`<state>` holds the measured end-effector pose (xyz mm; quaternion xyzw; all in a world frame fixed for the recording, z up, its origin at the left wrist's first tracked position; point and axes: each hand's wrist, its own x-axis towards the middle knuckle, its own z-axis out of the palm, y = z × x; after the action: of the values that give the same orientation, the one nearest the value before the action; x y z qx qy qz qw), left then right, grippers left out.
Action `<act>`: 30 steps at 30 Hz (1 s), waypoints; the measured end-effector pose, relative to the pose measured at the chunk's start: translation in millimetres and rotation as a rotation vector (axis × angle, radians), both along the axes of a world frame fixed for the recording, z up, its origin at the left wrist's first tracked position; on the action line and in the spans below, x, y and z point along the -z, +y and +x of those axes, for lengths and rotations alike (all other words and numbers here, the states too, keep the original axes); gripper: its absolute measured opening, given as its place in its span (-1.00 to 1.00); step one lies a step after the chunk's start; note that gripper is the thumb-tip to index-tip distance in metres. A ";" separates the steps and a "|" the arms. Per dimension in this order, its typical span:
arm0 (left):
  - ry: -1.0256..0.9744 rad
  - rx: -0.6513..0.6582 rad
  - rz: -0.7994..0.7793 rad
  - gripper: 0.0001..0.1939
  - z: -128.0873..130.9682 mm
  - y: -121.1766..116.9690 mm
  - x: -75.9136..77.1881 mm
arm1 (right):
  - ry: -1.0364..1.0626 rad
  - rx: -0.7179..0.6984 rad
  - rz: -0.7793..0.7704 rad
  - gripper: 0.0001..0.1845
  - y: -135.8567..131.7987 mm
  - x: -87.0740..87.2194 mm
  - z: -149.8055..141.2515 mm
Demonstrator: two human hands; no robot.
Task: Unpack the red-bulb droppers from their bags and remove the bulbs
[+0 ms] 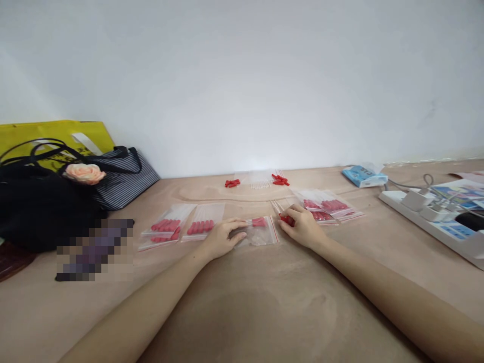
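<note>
A clear zip bag [261,236] with a red line along its right edge lies on the table between my hands. Red pieces [259,222] show at its upper part. My left hand [226,237] is curled over the bag's left end, thumb and fingers holding it there. Just right of the bag, my right hand [303,227] is closed around red-handled pieces [287,220]; thin light shafts stick out beyond the fingers. Filled zip bags of red-handled pieces [201,228] lie left of my left hand. More filled bags [335,205] lie beyond my right hand.
Near the wall, two small heaps of red pieces [232,183] [280,180] flank a clear bag [260,179]. A striped bag [126,179], yellow bag [86,133] and black bag [41,212] stand left. Tissues [363,176] and a power strip [416,214] lie right.
</note>
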<state>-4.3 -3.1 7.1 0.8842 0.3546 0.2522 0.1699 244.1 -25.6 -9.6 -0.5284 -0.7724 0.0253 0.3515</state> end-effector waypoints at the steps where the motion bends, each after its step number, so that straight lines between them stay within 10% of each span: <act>1: 0.002 0.003 0.000 -0.75 -0.1 0.1 0.2 | -0.004 -0.002 -0.001 -0.88 1.0 0.5 -1.4; 10: 0.014 -0.048 -0.008 -0.71 1.3 0.0 -2.0 | -0.239 -0.016 0.040 -0.83 -3.1 -6.9 -2.9; 30: 0.044 -0.067 -0.032 -0.74 4.6 -1.4 -2.3 | 0.037 -0.130 -0.045 -0.87 -5.2 -8.1 -7.5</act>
<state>0.3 -4.6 9.4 0.8742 0.3917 0.2327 0.1677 236.6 -30.8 -1.4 -0.4845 -0.7976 0.0751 0.3513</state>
